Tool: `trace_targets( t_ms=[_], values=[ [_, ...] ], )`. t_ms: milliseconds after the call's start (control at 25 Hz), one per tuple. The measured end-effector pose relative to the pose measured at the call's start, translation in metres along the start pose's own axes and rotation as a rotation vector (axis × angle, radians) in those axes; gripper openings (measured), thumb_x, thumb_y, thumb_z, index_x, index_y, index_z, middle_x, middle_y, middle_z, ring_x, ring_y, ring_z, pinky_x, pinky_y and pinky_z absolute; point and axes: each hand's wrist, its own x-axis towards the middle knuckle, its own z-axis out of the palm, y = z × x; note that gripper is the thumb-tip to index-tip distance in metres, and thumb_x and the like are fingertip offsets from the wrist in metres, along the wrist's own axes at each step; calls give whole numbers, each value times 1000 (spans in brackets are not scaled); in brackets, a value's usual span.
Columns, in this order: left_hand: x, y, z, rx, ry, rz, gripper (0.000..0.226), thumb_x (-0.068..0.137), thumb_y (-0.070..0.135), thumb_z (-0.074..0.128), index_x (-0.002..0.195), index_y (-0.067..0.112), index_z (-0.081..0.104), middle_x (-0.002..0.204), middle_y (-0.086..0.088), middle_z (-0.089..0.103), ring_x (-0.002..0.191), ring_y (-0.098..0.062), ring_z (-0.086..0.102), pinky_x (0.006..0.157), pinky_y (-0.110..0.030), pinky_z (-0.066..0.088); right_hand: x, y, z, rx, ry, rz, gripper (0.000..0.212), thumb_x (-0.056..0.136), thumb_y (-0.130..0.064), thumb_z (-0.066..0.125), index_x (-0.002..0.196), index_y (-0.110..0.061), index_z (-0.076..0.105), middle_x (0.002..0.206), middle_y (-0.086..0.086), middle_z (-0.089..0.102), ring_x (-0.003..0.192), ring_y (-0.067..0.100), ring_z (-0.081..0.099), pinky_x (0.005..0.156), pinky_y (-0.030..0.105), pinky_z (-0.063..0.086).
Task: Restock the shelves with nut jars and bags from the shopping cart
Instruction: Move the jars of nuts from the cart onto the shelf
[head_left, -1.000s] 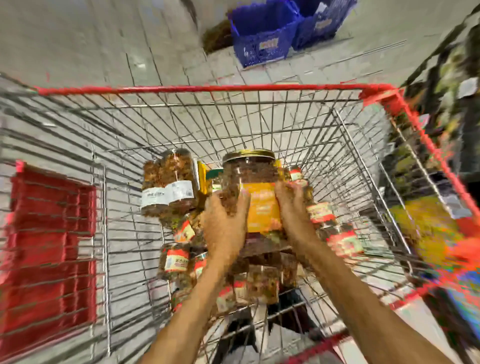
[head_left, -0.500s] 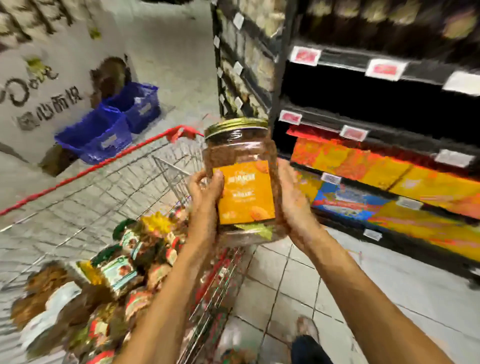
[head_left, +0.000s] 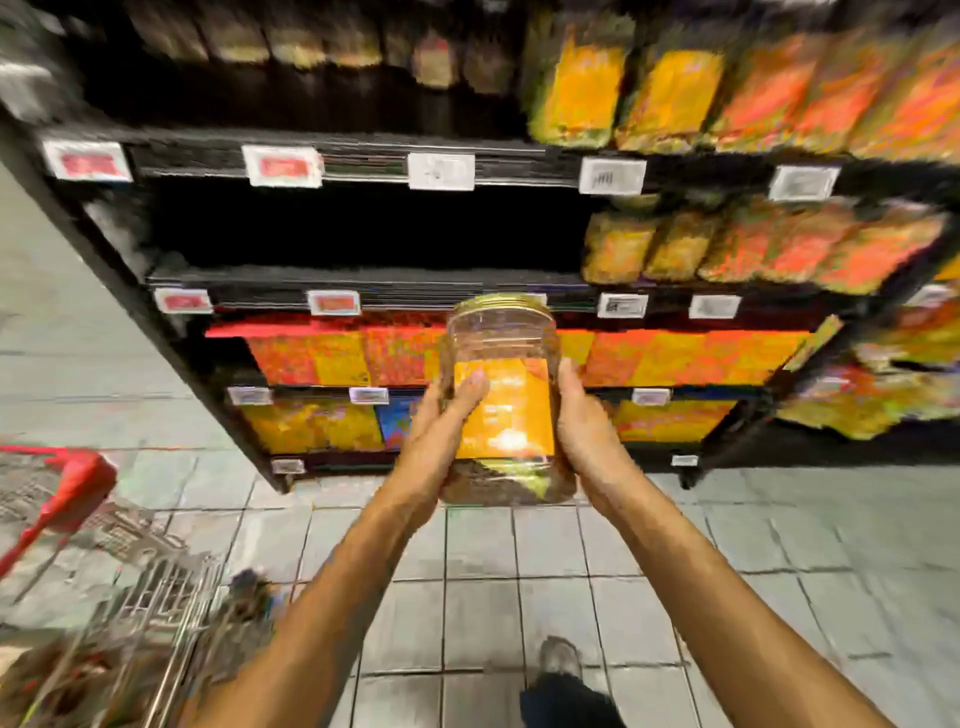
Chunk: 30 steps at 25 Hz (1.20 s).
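Observation:
I hold a large clear nut jar (head_left: 505, 395) with a gold lid and an orange label upright in front of the black shelves (head_left: 363, 283). My left hand (head_left: 441, 436) grips its left side and my right hand (head_left: 587, 431) grips its right side. The jar hangs at the height of the lower shelves, below a dark bare stretch of shelf (head_left: 353, 228). The shopping cart (head_left: 119, 582) with its red rim is at the lower left, with blurred nut packs inside. The view is blurred by motion.
Orange and yellow bags (head_left: 753, 244) fill the right side of the shelves and the lower rows. Price tags (head_left: 283, 165) line the shelf edges. Grey floor tiles (head_left: 779, 561) lie between me and the shelves. My shoe (head_left: 558, 657) shows at the bottom.
I lifted the jar out of the cart with both hands and turned right to face the shelves. The cart has slid to the lower left of the view.

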Motion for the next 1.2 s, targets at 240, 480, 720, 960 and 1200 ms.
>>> trace_targets(
  t_ms=[240, 480, 720, 960, 1200],
  values=[
    [148, -18, 88, -3, 101, -93, 57, 85, 55, 47, 134, 25, 48, 123, -2, 62, 101, -16, 65, 83, -36, 56, 166, 1, -82, -241, 11, 2, 61, 98, -50, 21, 109, -10, 66, 119, 14, 64, 113, 27, 56, 99, 36, 41],
    [268, -15, 101, 105, 128, -13, 61, 93, 64, 20, 131, 28, 52, 102, 4, 71, 89, -9, 70, 70, -26, 58, 286, -1, -88, 130, 19, 131, 54, 94, -61, 25, 111, -26, 63, 90, -4, 73, 79, 10, 69, 67, 25, 55],
    [330, -15, 92, 165, 69, 234, 45, 98, 53, 11, 111, 48, 54, 105, 18, 70, 96, 3, 65, 75, -13, 53, 350, 25, -53, 350, 147, 66, 67, 90, -67, 23, 139, -27, 43, 137, 3, 53, 124, 21, 51, 106, 43, 40],
    [384, -22, 91, 162, 171, 157, 51, 94, 62, 20, 95, 34, 63, 70, 14, 73, 67, 5, 67, 49, -11, 49, 401, 13, -52, 144, 246, -99, 63, 96, -58, 15, 130, -20, 52, 121, -3, 57, 104, 12, 51, 96, 29, 35],
    [401, -32, 73, 218, 120, 241, 50, 99, 51, 15, 122, 31, 56, 111, 20, 67, 104, 11, 57, 85, -5, 41, 392, 45, -60, 111, 326, -229, 38, 101, -41, 25, 98, -24, 59, 96, -8, 61, 99, 14, 53, 89, 30, 39]
  ],
)
